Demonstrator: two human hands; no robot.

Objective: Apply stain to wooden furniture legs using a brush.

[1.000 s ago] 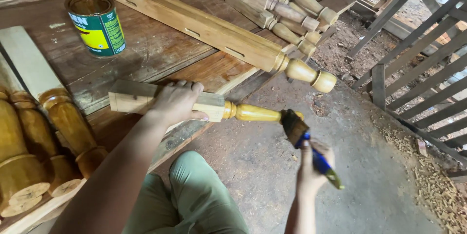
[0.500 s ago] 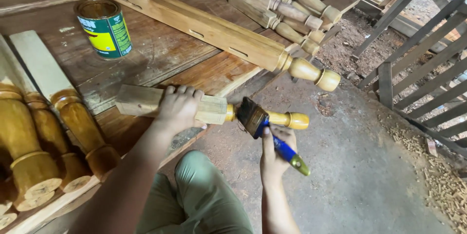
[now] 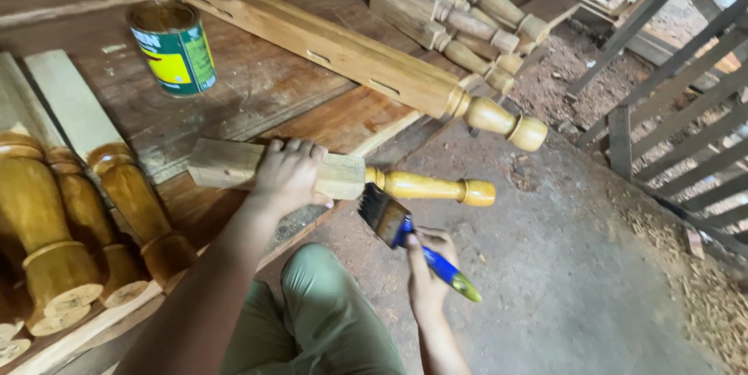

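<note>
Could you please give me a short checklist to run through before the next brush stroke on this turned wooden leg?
1. Left hand grips the square part of the wooden leg: ok.
2. Right hand holds the paintbrush by its blue handle: ok.
3. Bristles touch the leg: not ok, the brush sits just below it.
4. Round end of the leg looks glossy and coated, square part pale and bare: ok as seen.
5. Tin can stands upright and open on the boards, away from both hands: ok.
6. Amount of finish on the bristles: cannot tell.
</note>
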